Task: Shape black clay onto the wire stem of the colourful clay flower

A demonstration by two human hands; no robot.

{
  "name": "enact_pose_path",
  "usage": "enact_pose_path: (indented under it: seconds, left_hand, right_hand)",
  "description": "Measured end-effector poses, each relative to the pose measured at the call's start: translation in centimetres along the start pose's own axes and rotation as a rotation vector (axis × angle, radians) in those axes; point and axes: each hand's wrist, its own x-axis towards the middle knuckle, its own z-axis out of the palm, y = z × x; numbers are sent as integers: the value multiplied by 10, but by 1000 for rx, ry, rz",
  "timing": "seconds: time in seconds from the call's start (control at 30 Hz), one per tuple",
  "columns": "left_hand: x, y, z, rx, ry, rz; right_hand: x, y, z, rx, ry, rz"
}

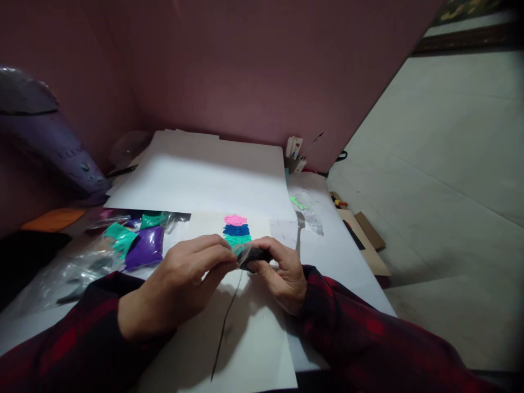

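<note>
My right hand [282,270] is closed around a small black packet [258,255] that looks like modelling clay in clear plastic. The fingertips of my left hand [184,281] pinch the clear plastic at the packet's left end. Both hands are above a white paper sheet [257,338]. On that sheet, just beyond my fingers, are textured bands: a pink patch [235,220], a dark blue band [236,230] and a teal band [238,239]. My fingers partly hide the teal one. A thin dark line [226,322] runs down the paper below the packet.
To the left lie plastic bags with a purple packet [145,248] and a teal packet [121,239]. Large white sheets [213,169] are stacked behind. A fork [300,221] and a clear bag [314,215] lie right. A lilac bottle [61,142] stands far left.
</note>
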Motion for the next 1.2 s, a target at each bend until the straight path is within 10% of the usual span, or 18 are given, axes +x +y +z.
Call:
enact_pose_path:
  seconds: [0.6, 1.2]
  left_hand:
    - [1, 2, 0, -267, -46, -386]
    - [3, 3, -1, -128, 27, -48]
  right_hand:
    - [0, -1, -1, -59, -24, -142]
    - [2, -1, -2, 11, -62, -69]
